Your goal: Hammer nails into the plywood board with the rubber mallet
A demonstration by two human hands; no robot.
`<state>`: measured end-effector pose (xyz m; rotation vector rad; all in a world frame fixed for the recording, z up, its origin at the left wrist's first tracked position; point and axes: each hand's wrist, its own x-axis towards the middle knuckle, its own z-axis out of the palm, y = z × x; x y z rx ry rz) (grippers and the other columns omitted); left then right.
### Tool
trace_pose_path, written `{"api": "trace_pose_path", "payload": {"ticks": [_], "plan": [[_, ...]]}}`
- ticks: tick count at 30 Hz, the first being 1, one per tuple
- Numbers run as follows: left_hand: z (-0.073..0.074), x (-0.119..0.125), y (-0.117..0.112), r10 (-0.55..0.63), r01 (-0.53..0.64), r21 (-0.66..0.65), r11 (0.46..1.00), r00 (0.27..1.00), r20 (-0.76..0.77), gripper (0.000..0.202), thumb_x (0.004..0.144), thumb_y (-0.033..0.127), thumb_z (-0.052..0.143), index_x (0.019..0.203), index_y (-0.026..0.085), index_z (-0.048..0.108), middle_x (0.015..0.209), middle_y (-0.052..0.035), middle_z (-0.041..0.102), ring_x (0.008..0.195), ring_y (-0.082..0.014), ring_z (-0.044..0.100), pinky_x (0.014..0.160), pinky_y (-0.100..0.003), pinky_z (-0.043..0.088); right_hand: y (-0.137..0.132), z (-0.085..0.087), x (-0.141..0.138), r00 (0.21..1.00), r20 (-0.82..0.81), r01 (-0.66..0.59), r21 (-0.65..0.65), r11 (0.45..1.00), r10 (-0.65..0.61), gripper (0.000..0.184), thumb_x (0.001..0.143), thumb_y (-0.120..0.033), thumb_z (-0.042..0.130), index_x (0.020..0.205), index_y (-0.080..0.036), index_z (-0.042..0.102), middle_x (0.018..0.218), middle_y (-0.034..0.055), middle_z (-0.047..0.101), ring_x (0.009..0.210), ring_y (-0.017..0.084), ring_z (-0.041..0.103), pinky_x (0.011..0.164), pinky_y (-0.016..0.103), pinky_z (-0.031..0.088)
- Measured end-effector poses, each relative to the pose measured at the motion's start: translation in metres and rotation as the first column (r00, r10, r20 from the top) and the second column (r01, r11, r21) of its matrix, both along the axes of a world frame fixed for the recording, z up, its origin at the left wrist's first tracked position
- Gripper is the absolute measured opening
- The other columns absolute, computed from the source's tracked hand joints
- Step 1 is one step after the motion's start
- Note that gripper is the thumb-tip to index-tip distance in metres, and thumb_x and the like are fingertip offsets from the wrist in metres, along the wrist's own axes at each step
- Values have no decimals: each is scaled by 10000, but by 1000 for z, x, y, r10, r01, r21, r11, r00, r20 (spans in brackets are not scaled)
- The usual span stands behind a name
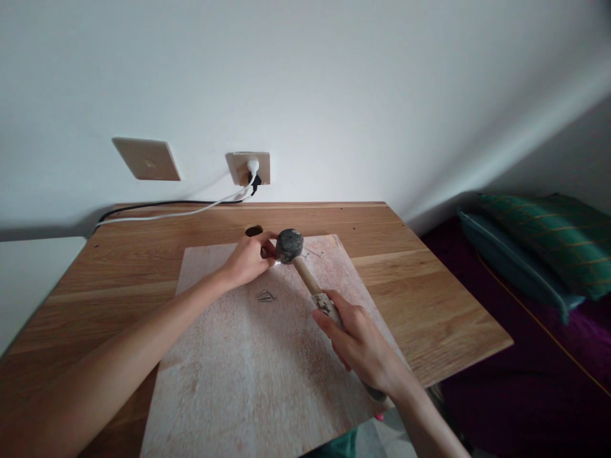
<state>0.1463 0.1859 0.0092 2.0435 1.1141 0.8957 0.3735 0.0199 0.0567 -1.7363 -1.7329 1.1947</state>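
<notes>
The mallet [305, 272] is gripped partway along its handle by the right hand [357, 334], the fingers closed around it, and its dark head is held over the far part of the pale board [214, 375], which is laid on the wooden table [443, 312]. The fingers of the left hand [247, 261] are curled together just beside that head; whether a nail is pinched there cannot be told (the tips are partly hidden by the mallet). A cluster of nails [265, 296] is left lying nearer the body. For good work, any nail should be kept upright, started with light, square taps, and the left fingers drawn well clear before harder blows are given.
</notes>
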Motion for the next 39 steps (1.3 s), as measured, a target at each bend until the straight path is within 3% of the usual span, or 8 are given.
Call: {"api": "trace_pose_path", "payload": {"ticks": [6,13,18,22,26,29,35,39], "plan": [[1,0,-1,0,0,-11,1000,1000,-4,378,692,24,611,1018,180,723,808,-1,781,731,-180,717,703,-272,552,0,2,-1,1000,9,-10,13,1000,10,268,1073,-465,465,1144,-229,569,507,-101,481,387,111,491,412,227,325],[2,0,-2,-5,5,-1,1000,1000,-23,368,696,-9,607,995,180,711,793,4,767,724,-167,710,722,-266,556,-1,0,0,1000,5,-1,-9,1000,1,369,1074,-495,448,1292,-218,555,529,-97,483,406,125,496,422,234,335],[0,-2,1,-73,73,-38,997,997,0,435,740,38,626,1144,192,674,857,-5,764,773,-171,711,744,-282,558,-15,-1,9,998,44,42,-17,999,-41,494,1054,-547,472,1404,-206,540,530,-87,517,418,140,501,466,254,399],[19,-15,7,-175,173,-22,985,978,-117,435,748,131,679,1178,190,645,1052,-51,740,880,-187,690,794,-314,536,-30,-6,19,992,94,78,11,997,-79,536,1027,-581,504,1408,-212,578,656,-19,649,603,194,653,596,290,497],[53,-29,-4,-298,319,-6,948,879,-372,207,800,238,700,1000,195,671,1046,-45,692,920,-207,657,814,-322,493,-36,-10,24,986,155,53,15,998,-55,486,1038,-570,478,1369,-243,617,959,61,750,952,267,722,818,361,532],[68,-28,-26,-434,464,-70,883,752,-496,134,810,175,675,938,216,669,995,-19,689,927,-207,658,795,-309,467,-36,-13,24,986,159,54,5,999,-54,496,1039,-566,457,1382,-239,604,1034,68,743,1029,287,699,900,402,510],[62,-10,-58,-371,518,0,856,614,-696,137,797,90,655,876,201,673,936,-35,674,892,-223,675,766,-327,480,-35,-13,22,983,153,105,-20,994,-101,535,1016,-610,458,1374,-251,628,944,52,732,957,280,696,875,384,518],[51,-4,-63,-289,539,105,836,595,-750,104,832,132,662,924,181,665,990,-70,692,921,-250,689,790,-358,510,-37,-16,23,977,167,137,-15,991,-132,557,1007,-616,480,1410,-258,621,925,51,721,900,275,692,837,378,522]]}}
